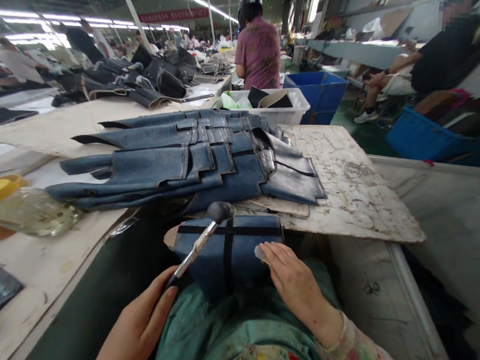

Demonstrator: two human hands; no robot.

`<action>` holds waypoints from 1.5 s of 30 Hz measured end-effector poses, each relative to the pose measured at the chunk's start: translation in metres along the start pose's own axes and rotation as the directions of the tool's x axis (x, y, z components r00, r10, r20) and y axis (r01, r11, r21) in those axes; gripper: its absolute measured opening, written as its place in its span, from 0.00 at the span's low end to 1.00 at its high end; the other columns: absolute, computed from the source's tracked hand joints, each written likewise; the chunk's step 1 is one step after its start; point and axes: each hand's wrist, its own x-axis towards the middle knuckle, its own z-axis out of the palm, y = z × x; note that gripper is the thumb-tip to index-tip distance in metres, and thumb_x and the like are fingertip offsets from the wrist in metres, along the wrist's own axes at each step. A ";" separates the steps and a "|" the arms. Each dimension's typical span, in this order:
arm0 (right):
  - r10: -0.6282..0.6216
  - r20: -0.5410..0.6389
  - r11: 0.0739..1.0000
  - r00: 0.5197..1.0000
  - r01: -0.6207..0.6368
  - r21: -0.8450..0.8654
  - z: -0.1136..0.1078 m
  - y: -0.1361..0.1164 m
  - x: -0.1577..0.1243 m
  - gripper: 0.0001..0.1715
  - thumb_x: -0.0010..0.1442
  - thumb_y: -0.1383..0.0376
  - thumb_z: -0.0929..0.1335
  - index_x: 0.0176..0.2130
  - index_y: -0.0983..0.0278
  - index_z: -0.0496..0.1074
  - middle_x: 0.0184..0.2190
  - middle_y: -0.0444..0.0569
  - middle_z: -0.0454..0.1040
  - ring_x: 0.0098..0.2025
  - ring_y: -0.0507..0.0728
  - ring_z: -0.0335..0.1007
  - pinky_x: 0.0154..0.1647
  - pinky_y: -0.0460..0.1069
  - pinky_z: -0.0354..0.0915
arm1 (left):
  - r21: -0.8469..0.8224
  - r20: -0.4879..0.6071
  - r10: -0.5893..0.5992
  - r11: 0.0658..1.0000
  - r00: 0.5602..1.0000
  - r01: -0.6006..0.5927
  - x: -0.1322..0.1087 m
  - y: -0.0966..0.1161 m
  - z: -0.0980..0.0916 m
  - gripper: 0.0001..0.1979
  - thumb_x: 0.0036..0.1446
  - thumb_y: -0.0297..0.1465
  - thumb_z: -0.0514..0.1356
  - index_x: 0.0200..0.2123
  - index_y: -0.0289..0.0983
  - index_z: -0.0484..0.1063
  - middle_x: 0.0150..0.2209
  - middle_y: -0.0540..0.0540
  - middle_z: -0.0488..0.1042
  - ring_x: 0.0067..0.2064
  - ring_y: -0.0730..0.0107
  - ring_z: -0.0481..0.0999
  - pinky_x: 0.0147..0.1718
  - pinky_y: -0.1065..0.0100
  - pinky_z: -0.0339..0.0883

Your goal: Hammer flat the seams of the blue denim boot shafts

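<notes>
My left hand point(144, 316) is wrapped round the dark handle of a hammer point(196, 248) with a metal shaft and a black round head, which overlaps the left part of a blue leather piece. This blue piece point(246, 257) lies over my lap, crossed by black strips, with a tan edge at its left end. My right hand point(286, 274) rests at the right side of the piece, fingers together, holding a small whitish object point(261, 254) at the fingertips. A green apron point(197, 319) covers my lap.
Stacked blue leather pieces point(151, 163) cover the worn table point(366, 194) ahead. A jar with a yellow lid point(28, 209) lies at the left. Beyond are a white crate point(285, 114), a blue bin point(323, 95), a person point(259, 52) and a seated person point(441, 57).
</notes>
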 end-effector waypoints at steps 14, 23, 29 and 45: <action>0.009 0.016 0.999 1.000 -0.008 -0.043 0.000 0.001 -0.008 0.33 0.53 0.80 0.56 0.57 0.68 0.64 0.54 0.51 0.68 0.57 0.57 0.62 0.56 0.53 0.66 | -0.020 0.215 0.056 0.998 0.975 -0.053 0.019 0.049 0.024 0.24 0.61 0.44 0.45 0.56 0.41 0.64 0.46 0.46 0.77 0.45 0.63 0.77 0.44 0.67 0.68; 0.008 0.016 0.998 1.000 -0.007 -0.063 0.001 0.003 -0.011 0.31 0.54 0.79 0.56 0.55 0.68 0.66 0.53 0.52 0.69 0.57 0.56 0.62 0.55 0.53 0.67 | 0.052 0.306 0.138 0.986 0.942 -0.161 0.027 0.082 0.033 0.22 0.62 0.42 0.46 0.56 0.44 0.64 0.46 0.46 0.76 0.45 0.62 0.76 0.44 0.67 0.67; -0.028 0.024 0.995 0.999 0.030 -0.094 0.004 0.006 -0.014 0.31 0.55 0.78 0.57 0.57 0.68 0.64 0.55 0.51 0.67 0.57 0.57 0.61 0.55 0.53 0.67 | -0.012 0.241 0.166 0.986 0.956 -0.168 0.022 0.083 0.032 0.22 0.63 0.40 0.45 0.58 0.44 0.62 0.50 0.46 0.75 0.48 0.64 0.75 0.47 0.67 0.66; -0.025 0.026 0.998 0.999 0.027 -0.060 0.006 0.012 -0.014 0.32 0.54 0.76 0.57 0.57 0.61 0.63 0.54 0.47 0.67 0.56 0.55 0.62 0.56 0.50 0.65 | -0.009 -0.063 -0.151 0.988 0.986 0.151 -0.024 -0.037 -0.005 0.27 0.60 0.47 0.46 0.57 0.43 0.64 0.52 0.52 0.73 0.55 0.65 0.71 0.54 0.65 0.62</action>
